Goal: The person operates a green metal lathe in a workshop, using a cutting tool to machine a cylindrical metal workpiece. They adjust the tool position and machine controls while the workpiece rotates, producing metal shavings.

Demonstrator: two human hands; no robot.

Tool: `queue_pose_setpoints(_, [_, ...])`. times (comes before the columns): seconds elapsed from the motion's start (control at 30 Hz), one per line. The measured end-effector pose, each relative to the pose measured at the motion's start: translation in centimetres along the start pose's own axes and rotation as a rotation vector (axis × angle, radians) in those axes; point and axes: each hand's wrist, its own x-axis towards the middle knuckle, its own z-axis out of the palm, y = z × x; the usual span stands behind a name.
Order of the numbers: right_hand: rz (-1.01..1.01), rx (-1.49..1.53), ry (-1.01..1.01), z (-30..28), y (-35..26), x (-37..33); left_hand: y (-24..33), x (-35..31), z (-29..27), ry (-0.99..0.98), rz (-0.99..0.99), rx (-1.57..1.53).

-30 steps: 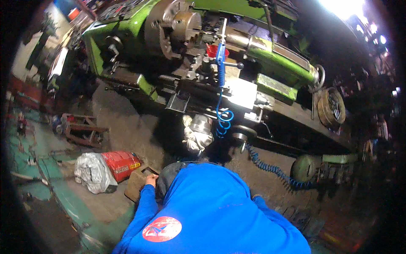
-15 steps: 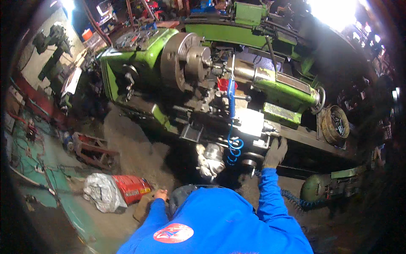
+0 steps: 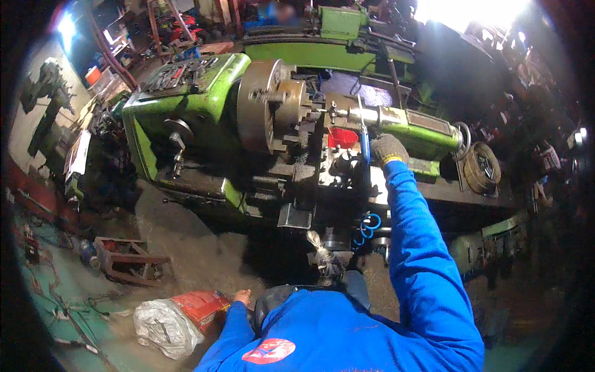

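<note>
My right hand (image 3: 389, 147), in a grey knit glove with a yellow cuff, is at the carriage of a green lathe (image 3: 211, 93). Its fingers curl closed beside a blue air blow gun (image 3: 365, 147); what they grip is hidden behind the glove. The gun stands upright by the tool post (image 3: 342, 162), and a blue coiled hose (image 3: 368, 229) hangs below. A red cup-like container (image 3: 342, 137) sits just behind the tool post. Further left is the large chuck (image 3: 257, 105) with a round metal workpiece (image 3: 290, 102). Bare, my left hand (image 3: 242, 297) stays low by my leg, its fingers mostly hidden.
The tailstock handwheel (image 3: 462, 139) and a round bin (image 3: 482, 168) of metal pieces are at the right. Tools lie on the headstock top (image 3: 180, 77). A red and white sack (image 3: 186, 316) and a rusty metal frame (image 3: 131, 260) stand on the floor at left.
My right hand has left the carriage's lower right corner and moved up and forward beside the blow gun. The view has shifted a little; my left hand remains low by my leg.
</note>
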Motion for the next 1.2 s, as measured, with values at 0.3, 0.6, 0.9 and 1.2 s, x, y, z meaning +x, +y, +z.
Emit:
queue_pose_setpoints(0.3, [0.126,-0.093,-0.193,-0.3,-1.7,1.3,2.0,2.5,-3.3,0.13,0.051,-0.221])
queue_pose_setpoints(0.6, [-0.098,-0.231,-0.474,1.2,0.5,4.7,-1.3,4.8,-2.4,0.033,0.164,-0.018])
queue_pose_setpoints(0.9, [-0.125,-0.219,-0.179,1.1,-0.7,3.0,-5.1,6.3,-3.8,-0.064,0.286,0.439])
queue_pose_setpoints(1.2, [-0.036,-0.206,-0.169,1.0,-0.1,3.5,-1.9,6.3,-2.3,0.029,0.23,0.185])
